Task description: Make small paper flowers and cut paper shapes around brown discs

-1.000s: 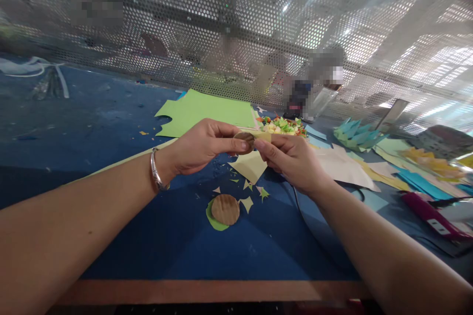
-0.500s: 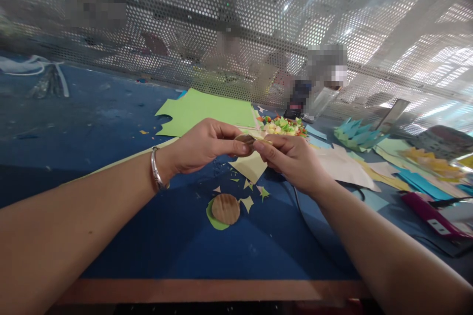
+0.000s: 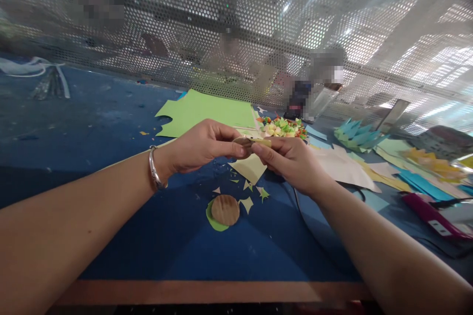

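Observation:
My left hand (image 3: 201, 147) pinches a thin wooden disc (image 3: 242, 141) between thumb and fingers, just above the table. Opposite it, my right hand (image 3: 293, 160) is closed on a small pale yellow paper piece (image 3: 263, 142), its thumb at the disc's right edge. The fingertips nearly meet and partly hide both pieces. Below them on the table, a round wooden disc (image 3: 226, 209) lies over a green paper piece (image 3: 215, 225). A pale yellow paper sheet (image 3: 251, 170) and several small star-like paper scraps (image 3: 247, 204) lie between my hands and that disc.
A large green sheet (image 3: 210, 110) and a pile of small coloured paper pieces (image 3: 283, 128) lie behind my hands. To the right are a blue paper flower (image 3: 356, 135), a yellow one (image 3: 432, 162), and a magenta power strip (image 3: 432, 214). A perforated metal screen (image 3: 221, 19) stands behind.
The held wooden disc and yellow paper have tilted flatter, nearly edge-on to me. Both hands stay in almost the same place, still gripping.

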{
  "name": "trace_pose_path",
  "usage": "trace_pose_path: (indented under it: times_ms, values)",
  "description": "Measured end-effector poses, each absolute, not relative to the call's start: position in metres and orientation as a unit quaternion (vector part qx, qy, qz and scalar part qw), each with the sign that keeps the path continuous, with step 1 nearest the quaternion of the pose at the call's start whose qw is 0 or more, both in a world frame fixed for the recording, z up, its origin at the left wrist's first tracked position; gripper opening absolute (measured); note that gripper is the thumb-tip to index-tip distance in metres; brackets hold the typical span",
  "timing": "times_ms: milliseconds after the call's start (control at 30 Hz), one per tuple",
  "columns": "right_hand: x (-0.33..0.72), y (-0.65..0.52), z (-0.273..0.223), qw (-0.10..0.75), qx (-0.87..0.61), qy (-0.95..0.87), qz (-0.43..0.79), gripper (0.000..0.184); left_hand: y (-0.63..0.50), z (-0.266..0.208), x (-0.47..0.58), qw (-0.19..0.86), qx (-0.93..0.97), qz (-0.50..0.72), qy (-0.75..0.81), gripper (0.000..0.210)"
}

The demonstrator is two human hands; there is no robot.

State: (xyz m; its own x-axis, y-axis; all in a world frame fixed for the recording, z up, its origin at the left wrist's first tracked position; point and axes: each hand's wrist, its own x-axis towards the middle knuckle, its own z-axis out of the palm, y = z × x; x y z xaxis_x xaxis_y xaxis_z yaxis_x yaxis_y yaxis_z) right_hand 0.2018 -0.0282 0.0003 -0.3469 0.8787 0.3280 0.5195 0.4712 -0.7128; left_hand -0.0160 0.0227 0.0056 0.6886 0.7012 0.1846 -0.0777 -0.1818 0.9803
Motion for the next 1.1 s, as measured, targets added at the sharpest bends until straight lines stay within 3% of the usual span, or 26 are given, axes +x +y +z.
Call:
trace_pose_path:
  times_ms: [567,867,1100]
  values:
    - [0.201,-0.020,-0.010,0.425,-0.468,-0.722,0.280,0.050,0.024,0.001,-0.016,0.576,0.709,0.327,0.243,0.006]
    - [0.194,-0.026,-0.007,0.421,-0.450,-0.750,0.241,0.021,0.022,0.000,-0.016,0.543,0.741,0.289,0.268,0.006]
    - [0.194,-0.023,-0.009,0.451,-0.448,-0.724,0.267,0.016,0.023,-0.007,-0.012,0.606,0.659,0.364,0.257,0.013]
